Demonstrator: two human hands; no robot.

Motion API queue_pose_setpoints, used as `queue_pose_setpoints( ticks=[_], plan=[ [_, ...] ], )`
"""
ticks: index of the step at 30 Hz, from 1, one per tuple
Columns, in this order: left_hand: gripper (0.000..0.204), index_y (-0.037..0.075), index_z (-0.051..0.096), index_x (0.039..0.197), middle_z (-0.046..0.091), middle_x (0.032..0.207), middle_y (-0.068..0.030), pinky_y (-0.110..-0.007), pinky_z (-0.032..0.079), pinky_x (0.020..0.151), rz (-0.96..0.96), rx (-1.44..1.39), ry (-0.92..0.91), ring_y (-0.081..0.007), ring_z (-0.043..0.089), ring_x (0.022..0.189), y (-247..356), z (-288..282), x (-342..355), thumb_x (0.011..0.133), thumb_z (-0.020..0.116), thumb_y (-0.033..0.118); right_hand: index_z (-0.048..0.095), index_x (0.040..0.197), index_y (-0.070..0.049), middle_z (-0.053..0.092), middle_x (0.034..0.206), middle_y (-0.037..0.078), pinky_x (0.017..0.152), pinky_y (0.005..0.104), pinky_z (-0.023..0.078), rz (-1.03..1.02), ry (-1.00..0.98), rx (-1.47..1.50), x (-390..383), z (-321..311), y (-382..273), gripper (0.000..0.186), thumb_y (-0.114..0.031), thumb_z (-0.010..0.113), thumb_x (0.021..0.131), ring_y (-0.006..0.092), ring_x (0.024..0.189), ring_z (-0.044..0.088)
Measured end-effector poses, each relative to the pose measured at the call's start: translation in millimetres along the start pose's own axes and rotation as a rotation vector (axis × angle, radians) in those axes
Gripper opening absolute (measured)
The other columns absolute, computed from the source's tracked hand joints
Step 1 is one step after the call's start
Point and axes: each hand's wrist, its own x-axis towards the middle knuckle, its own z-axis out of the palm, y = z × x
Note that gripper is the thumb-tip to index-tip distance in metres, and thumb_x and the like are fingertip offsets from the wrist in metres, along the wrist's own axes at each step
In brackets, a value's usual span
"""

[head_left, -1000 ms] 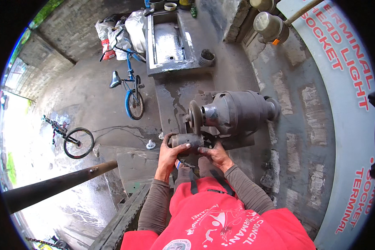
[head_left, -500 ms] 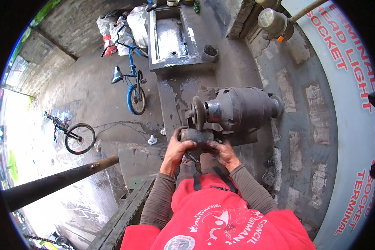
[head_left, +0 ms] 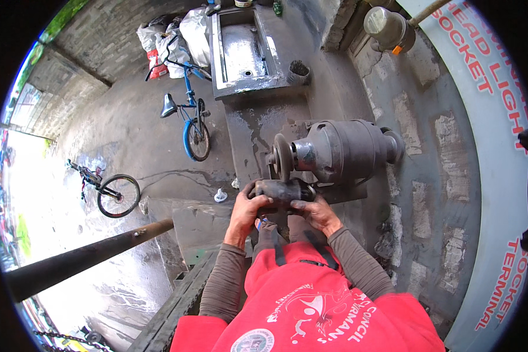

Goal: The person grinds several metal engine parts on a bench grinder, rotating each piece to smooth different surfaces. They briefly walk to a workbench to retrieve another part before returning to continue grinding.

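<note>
Between my two hands is a dark, dirty cylindrical metal part (head_left: 278, 190), held crosswise in front of a bench grinder. My left hand (head_left: 245, 210) wraps round its left end, thumb along the near side. My right hand (head_left: 317, 213) grips the right end from below, where a narrower, ring-like section shows. Just beyond the part stands the grinder's wheel (head_left: 283, 157), mounted on the shaft of a big grey motor (head_left: 347, 150). The part lies right at the wheel's near edge; whether they touch I cannot tell.
A blue bicycle (head_left: 192, 111) and a dark bicycle (head_left: 116, 195) stand to the left. Ahead is a concrete basin (head_left: 220, 85) beside white sacks (head_left: 195, 36). A rusty pipe (head_left: 100, 254) juts in at left; a lettered board (head_left: 487, 193) borders the right.
The cylindrical part has been turned in my hands, so its right end with the ring-like section now shows. Both hands keep hold of it. The whole view has shifted slightly.
</note>
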Motion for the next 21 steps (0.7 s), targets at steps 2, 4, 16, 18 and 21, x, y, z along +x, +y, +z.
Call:
queue_pose_setpoints(
  ticks=[2, 4, 16, 18, 21],
  plan=[
    [0.051, -0.005, 0.055, 0.131, 0.068, 0.111, -0.0127, -0.038, 0.062, 0.086, 0.048, -0.014, 0.029, -0.0242, 0.071, 0.097, 3, -10, -7, 0.081, 0.066, 0.001, 0.061, 0.133, -0.003, 0.069, 0.123, 0.007, 0.096, 0.0378, 0.058, 0.091, 0.021, -0.04, 10, 11, -2, 0.052, -0.001, 0.08, 0.084, 0.0206, 0.109, 0.068],
    [0.05, -0.005, 0.055, 0.13, 0.069, 0.11, -0.0125, -0.036, 0.062, 0.086, 0.047, 0.0, 0.029, -0.0234, 0.071, 0.097, 6, -16, -8, 0.082, 0.066, 0.002, 0.061, 0.132, -0.003, 0.069, 0.122, 0.007, 0.095, 0.0365, 0.057, 0.111, -0.014, -0.005, 17, 17, 1, 0.051, 0.0, 0.079, 0.084, 0.0204, 0.109, 0.068],
    [0.071, -0.013, 0.05, 0.138, 0.07, 0.11, -0.0148, -0.029, 0.056, 0.081, -0.062, 0.14, 0.045, -0.0196, 0.069, 0.092, -28, 19, 32, 0.077, 0.076, 0.015, 0.063, 0.129, -0.001, 0.071, 0.117, 0.009, 0.087, 0.0373, 0.061, 0.106, 0.191, 0.181, -17, -32, 9, 0.043, -0.01, 0.077, 0.09, 0.0239, 0.102, 0.07],
    [0.067, -0.011, 0.049, 0.14, 0.07, 0.11, -0.0139, -0.03, 0.057, 0.083, -0.038, 0.103, 0.064, -0.0198, 0.069, 0.094, -23, 11, 26, 0.083, 0.073, 0.014, 0.062, 0.13, -0.001, 0.071, 0.117, 0.009, 0.085, 0.037, 0.061, 0.165, 0.18, 0.176, -7, -29, 12, 0.043, -0.009, 0.077, 0.09, 0.0236, 0.101, 0.07],
    [0.064, -0.008, 0.044, 0.145, 0.066, 0.119, -0.0136, -0.032, 0.057, 0.088, -0.021, 0.013, 0.122, -0.0189, 0.067, 0.103, -14, -4, 13, 0.089, 0.068, 0.013, 0.061, 0.131, -0.001, 0.071, 0.117, 0.009, 0.082, 0.0362, 0.062, 0.113, 0.133, 0.09, 11, -15, 16, 0.045, -0.008, 0.077, 0.089, 0.0224, 0.101, 0.07]
  ],
)
